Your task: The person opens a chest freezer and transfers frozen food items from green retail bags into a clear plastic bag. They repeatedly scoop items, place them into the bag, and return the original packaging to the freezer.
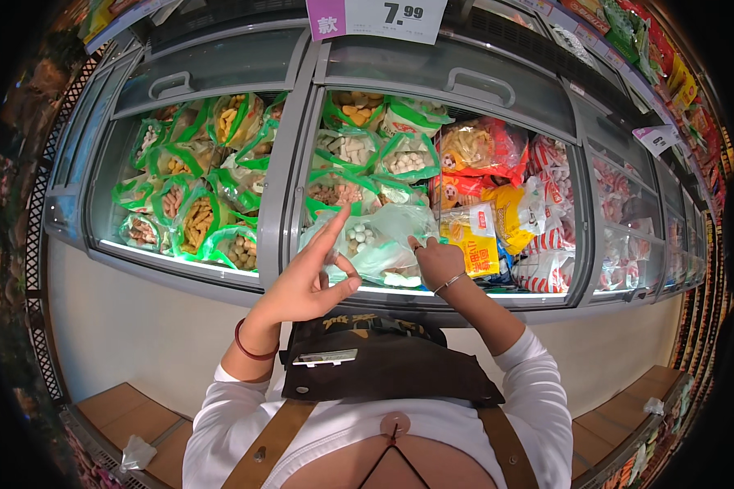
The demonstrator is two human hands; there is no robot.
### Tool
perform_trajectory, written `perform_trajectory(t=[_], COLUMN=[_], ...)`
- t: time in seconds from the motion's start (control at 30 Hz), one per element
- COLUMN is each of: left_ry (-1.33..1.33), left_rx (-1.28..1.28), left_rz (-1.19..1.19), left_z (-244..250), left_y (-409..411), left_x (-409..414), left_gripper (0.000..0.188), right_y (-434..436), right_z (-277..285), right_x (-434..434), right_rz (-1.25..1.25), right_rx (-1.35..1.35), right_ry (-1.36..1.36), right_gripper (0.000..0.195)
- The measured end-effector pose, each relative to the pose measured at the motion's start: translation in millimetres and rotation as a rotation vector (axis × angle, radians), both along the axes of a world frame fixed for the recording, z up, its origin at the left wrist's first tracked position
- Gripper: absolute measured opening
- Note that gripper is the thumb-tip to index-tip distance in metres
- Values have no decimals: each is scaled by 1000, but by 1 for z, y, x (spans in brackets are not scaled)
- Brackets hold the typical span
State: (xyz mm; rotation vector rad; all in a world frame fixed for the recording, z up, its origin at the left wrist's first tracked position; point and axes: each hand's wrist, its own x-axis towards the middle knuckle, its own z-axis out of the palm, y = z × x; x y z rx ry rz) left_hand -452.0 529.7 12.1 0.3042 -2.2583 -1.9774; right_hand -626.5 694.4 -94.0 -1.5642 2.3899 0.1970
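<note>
A thin clear plastic bag (397, 223) spreads over the near part of the middle freezer bay. White round balls (359, 237) show in or through it; I cannot tell which. My right hand (440, 263) has its fingers curled at the bag's right side and grips the film there. Over the freezer's front edge, to the left of the bag, my left hand (312, 275) is raised with the forefinger stretched out and the thumb apart. Nothing shows in its grasp. Green-edged open bags of frozen pieces (345, 150) lie just beyond both hands.
Sliding glass lids with handles (480, 85) stand pushed back. A divider (281, 165) parts the left bay, full of green-edged bags (199, 220), from the middle one. Yellow packets (474, 241) and red-striped bags (547, 269) lie at right. A price sign (376, 21) hangs overhead.
</note>
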Motion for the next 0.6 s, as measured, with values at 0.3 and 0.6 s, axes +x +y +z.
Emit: perform_trajectory(t=[0.3, 0.6], left_ry=[220, 13], left_rx=[-51, -565], left_rz=[-30, 51], left_z=[57, 15], left_y=[-29, -13], left_x=[-46, -57], left_gripper=[72, 65], right_y=[11, 22], right_z=[72, 37], right_x=[-19, -30], right_rz=[-155, -318], right_rx=[-16, -88], right_ry=[81, 157], right_gripper=[54, 53])
